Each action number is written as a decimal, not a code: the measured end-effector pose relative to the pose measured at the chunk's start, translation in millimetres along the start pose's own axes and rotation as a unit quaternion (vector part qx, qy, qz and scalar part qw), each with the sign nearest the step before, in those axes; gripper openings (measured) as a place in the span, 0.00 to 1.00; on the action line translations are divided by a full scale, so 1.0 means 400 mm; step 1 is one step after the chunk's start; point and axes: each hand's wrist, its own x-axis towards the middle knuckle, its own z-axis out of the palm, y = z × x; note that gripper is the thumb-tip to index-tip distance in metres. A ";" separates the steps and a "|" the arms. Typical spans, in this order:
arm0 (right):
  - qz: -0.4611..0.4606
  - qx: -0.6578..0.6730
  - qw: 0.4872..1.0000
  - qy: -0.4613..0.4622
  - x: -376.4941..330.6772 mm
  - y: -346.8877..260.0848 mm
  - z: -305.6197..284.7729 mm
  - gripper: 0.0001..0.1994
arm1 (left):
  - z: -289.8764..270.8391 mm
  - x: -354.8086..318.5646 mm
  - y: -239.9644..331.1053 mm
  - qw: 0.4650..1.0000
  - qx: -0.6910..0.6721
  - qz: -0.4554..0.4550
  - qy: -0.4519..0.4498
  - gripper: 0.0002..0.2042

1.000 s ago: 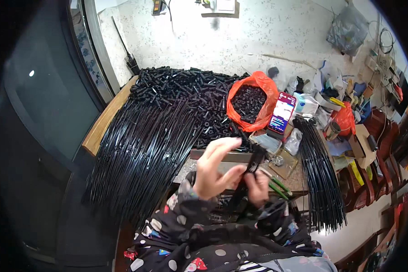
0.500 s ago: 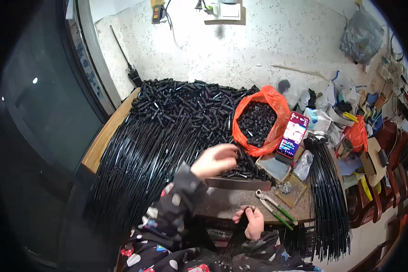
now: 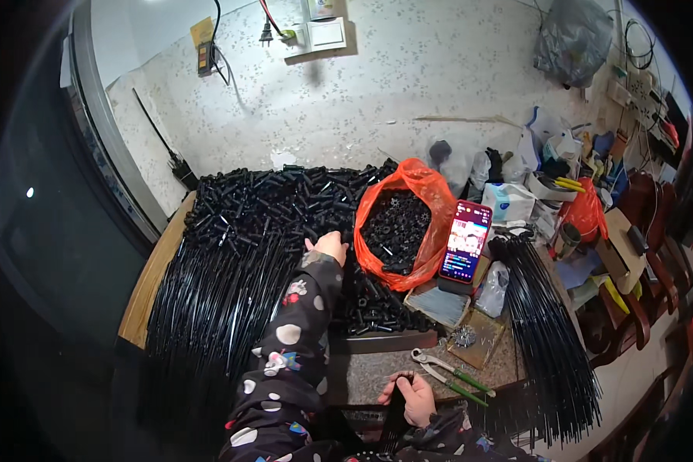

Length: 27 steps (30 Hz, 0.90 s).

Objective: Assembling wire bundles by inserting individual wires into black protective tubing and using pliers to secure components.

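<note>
My left hand (image 3: 331,245) reaches into a heap of short black tubular pieces (image 3: 262,204); its fingertips are hidden among them. Near the table's front edge, my right hand (image 3: 414,399) is closed, thumb against fingers, around thin black rods (image 3: 393,420) that hang below it. Many long black rods (image 3: 215,300) lie side by side under my left forearm. An orange-red plastic bag (image 3: 420,179), holding small black parts, stands open just right of my left hand. Green-handled pincers (image 3: 458,379) lie right of my right hand.
A lit phone (image 3: 466,240) stands behind a shallow tray (image 3: 439,306). Small metal pins sit on a yellowish plate (image 3: 481,339). Another bundle of black rods (image 3: 543,331) hangs over the right edge. A dark bar (image 3: 381,342) borders the heap in front. Clutter fills the far right.
My left hand has moved forward and left, from above the heap's near edge down into the pieces. My right hand stays closed near the table's edge. The head view has shifted.
</note>
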 end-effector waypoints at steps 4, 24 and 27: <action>-0.008 -0.015 1.000 -0.009 -0.001 -0.007 0.025 0.08 | -0.045 -0.040 -0.062 0.971 -0.200 0.126 0.031 0.10; -0.040 -0.026 0.998 0.027 0.022 -0.007 -0.003 0.06 | -0.071 -0.158 -0.100 0.988 -0.075 -0.130 -0.024 0.15; -0.019 -0.025 0.998 0.062 0.012 -0.027 0.009 0.07 | -0.048 -0.140 -0.139 0.943 -0.261 -0.143 0.147 0.09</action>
